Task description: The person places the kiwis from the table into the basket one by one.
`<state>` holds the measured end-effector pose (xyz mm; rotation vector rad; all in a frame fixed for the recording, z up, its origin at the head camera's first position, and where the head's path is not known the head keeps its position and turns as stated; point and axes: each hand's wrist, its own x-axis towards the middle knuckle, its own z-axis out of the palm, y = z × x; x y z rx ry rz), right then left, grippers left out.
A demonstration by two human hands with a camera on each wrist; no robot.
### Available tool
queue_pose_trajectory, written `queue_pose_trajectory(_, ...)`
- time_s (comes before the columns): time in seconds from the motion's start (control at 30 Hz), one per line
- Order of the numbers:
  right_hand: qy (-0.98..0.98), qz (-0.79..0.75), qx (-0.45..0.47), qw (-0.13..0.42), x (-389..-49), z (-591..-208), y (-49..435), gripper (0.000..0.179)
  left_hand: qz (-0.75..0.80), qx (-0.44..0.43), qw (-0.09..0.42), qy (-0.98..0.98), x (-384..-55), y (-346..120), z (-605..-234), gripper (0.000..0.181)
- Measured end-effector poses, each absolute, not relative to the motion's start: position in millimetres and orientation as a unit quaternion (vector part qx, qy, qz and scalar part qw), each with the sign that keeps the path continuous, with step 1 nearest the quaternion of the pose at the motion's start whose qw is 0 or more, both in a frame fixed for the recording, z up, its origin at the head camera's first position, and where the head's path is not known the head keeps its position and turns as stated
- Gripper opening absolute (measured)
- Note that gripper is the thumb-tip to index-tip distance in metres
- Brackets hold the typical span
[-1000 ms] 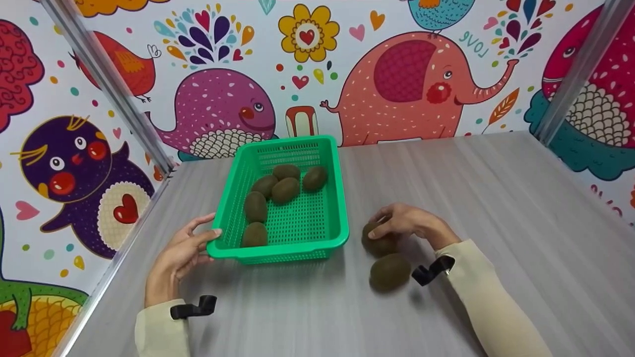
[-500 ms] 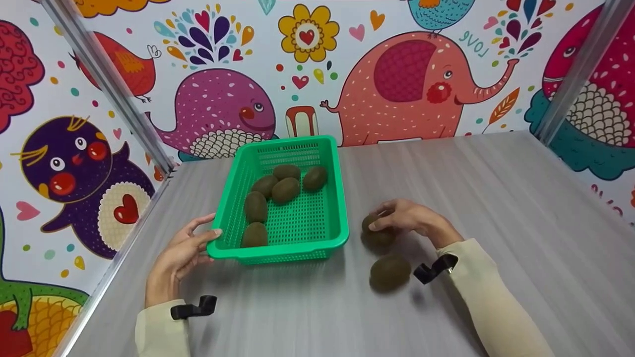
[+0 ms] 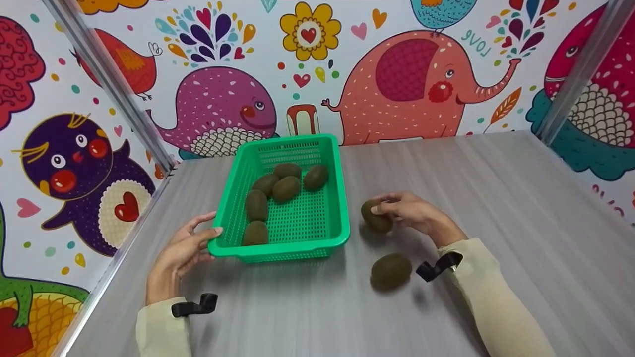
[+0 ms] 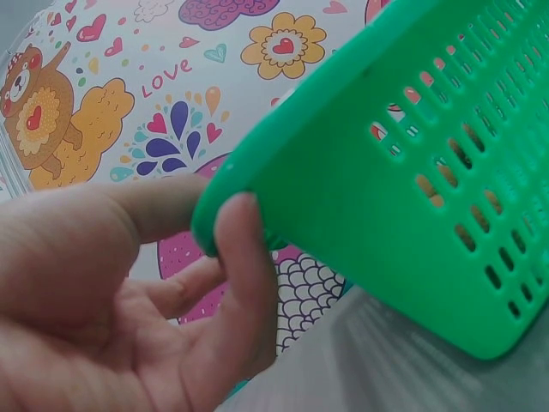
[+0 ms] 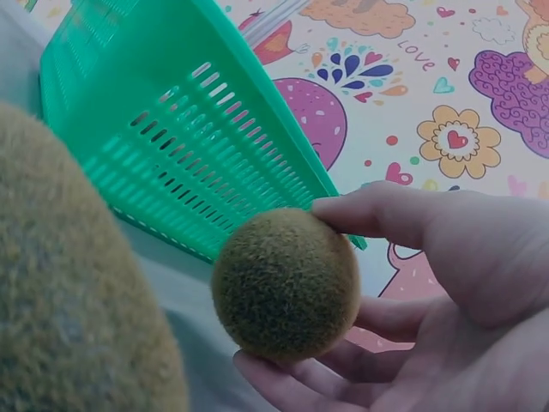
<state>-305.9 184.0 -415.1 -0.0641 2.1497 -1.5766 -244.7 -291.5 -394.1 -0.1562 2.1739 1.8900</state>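
Observation:
A green plastic basket (image 3: 285, 252) stands on the table, several brown kiwis (image 3: 286, 189) lying along its left and far part. My left hand (image 3: 181, 253) pinches the rim at its near left corner; the left wrist view shows thumb and fingers on either side of the rim (image 4: 249, 163). To the right of the basket, my right hand (image 3: 414, 215) holds one kiwi (image 5: 286, 285) between thumb and fingers, just off the basket's right side. Another kiwi (image 3: 391, 272) rests on the table below that hand, and it looms large at the left of the right wrist view.
The grey wood-grain table (image 3: 297, 317) runs back to a wall (image 3: 317, 69) printed with cartoon animals. Metal posts (image 3: 111, 89) stand at the corners. Each wrist carries a black camera mount (image 3: 194, 305).
My right hand has raised the kiwi and shifted it slightly away from me, apart from the other kiwi. My left hand keeps its hold on the rim.

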Motion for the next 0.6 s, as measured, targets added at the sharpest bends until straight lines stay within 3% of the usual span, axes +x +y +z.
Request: queue_pose_trajectory(0.6,0.667,-0.701,0.007,0.251,-308.3,-413.1,183.2,0.046,0.642,-0.058,0.126,0.754,-246.8,-292.9,-395.1,0.07)
